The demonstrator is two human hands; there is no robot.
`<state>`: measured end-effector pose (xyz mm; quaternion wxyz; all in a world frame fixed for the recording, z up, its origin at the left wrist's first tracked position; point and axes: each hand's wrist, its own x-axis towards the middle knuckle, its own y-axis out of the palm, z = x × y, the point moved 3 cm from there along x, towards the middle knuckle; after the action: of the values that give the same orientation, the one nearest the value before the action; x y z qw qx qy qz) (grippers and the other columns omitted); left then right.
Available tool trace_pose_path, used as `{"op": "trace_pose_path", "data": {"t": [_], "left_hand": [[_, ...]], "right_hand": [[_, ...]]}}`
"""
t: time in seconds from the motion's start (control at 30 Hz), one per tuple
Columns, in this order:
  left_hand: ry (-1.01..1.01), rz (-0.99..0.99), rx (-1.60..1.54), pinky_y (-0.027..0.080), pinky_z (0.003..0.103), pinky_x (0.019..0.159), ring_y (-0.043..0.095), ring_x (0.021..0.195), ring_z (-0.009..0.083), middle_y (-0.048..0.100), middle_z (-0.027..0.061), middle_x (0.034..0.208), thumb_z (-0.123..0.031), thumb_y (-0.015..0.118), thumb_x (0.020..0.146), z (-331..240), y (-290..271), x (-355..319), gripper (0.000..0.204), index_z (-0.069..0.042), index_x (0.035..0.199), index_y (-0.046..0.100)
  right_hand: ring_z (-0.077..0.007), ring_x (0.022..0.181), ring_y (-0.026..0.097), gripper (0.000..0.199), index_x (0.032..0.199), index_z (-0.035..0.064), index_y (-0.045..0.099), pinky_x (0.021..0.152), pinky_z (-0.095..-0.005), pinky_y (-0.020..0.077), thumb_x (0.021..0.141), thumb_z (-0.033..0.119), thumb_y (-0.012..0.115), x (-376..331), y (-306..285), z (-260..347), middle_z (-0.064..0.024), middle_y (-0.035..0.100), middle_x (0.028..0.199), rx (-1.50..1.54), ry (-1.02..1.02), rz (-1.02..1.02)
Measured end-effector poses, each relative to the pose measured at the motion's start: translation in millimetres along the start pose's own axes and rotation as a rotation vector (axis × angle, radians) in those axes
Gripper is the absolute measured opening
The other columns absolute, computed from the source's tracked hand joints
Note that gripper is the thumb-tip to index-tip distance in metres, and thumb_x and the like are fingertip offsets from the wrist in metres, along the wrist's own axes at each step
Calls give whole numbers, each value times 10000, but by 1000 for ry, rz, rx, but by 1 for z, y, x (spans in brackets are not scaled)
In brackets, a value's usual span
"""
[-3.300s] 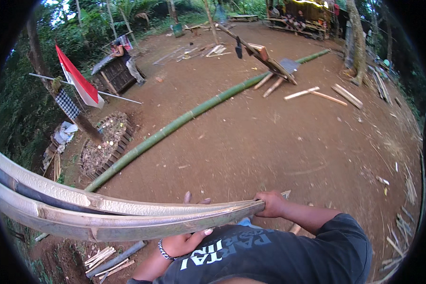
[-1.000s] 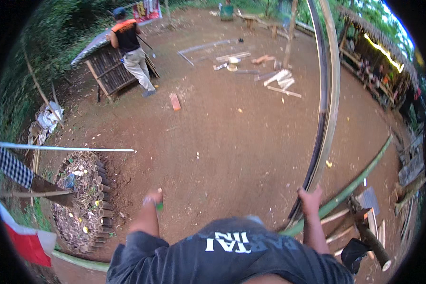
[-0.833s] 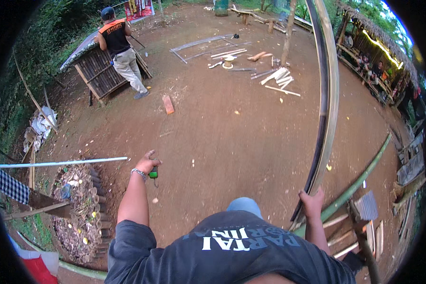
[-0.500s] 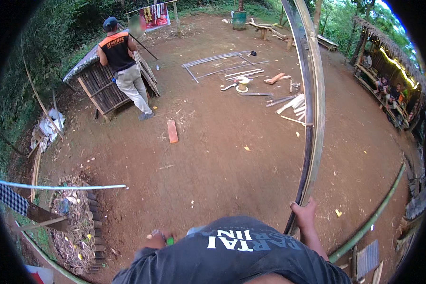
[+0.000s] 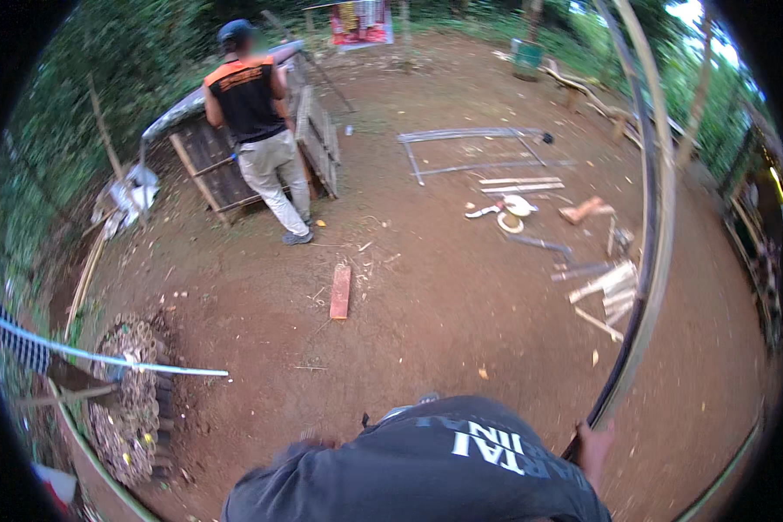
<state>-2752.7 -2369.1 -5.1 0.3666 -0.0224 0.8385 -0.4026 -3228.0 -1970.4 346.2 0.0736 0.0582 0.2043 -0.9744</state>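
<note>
Head view | right hand [image 5: 594, 447] wrapped round lower part of split bamboo [image 5: 664, 222] | bamboo at right, reaching up past top edge | left hand [image 5: 314, 440] blurred, partly hidden; grip: cannot tell | reddish block [image 5: 340, 292] on ground [image 5: 461, 300], ahead | co-worker [image 5: 250, 104] beside slatted wooden structure [image 5: 318, 139], upper left

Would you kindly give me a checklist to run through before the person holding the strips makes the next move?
1. Right hand has the strips: ok, closed around their lower part.
2. Strips' far end unobstructed: cannot tell, it runs past the picture's top.
3. Co-worker off to one side: ok, on the left, away from the strips.
4. Co-worker watching: not ok, back turned.
5. Ground ahead unobstructed: not ok, a red block lies there.
</note>
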Motion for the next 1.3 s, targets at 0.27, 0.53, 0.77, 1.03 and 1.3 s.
{"op": "trace_pose_path", "data": {"t": [0.27,0.53,0.77,1.03,1.3], "left_hand": [[-57,-321,-54,498,415,901,630,1040,326,658,198,1116,-466,718,720,-245,-499,326,602,-56,1152,633],[-133,-467,-336,521,430,827,649,978,337,674,208,1085,-323,717,663,-372,-526,527,836,-85,1408,423],[-643,51,-324,496,451,777,639,945,305,681,146,1059,-432,614,761,-263,-314,530,447,-102,1051,694],[-700,134,-503,502,429,730,639,884,267,679,144,985,-427,630,764,-287,-387,665,416,-93,1002,700],[-449,123,-437,508,406,682,638,824,230,676,143,910,-423,646,768,-361,-577,1037,390,-84,953,705]], "right_hand": [[-240,692,585,440,965,14,561,678,-393,483,598,114,783,230,45,-25,-90,604,754,-161,115,-28],[-247,754,635,437,958,36,624,722,-392,498,566,139,787,522,74,-9,-103,656,790,-462,-320,-126],[-254,771,646,481,977,26,630,701,-393,505,594,245,820,709,116,68,-106,666,801,-501,-127,-24],[-222,706,628,376,920,-5,622,633,-388,491,641,200,768,856,197,141,-109,653,759,-442,41,79],[-201,644,617,309,869,-35,619,574,-391,482,673,176,729,964,252,194,-109,641,707,-408,426,151]]}}
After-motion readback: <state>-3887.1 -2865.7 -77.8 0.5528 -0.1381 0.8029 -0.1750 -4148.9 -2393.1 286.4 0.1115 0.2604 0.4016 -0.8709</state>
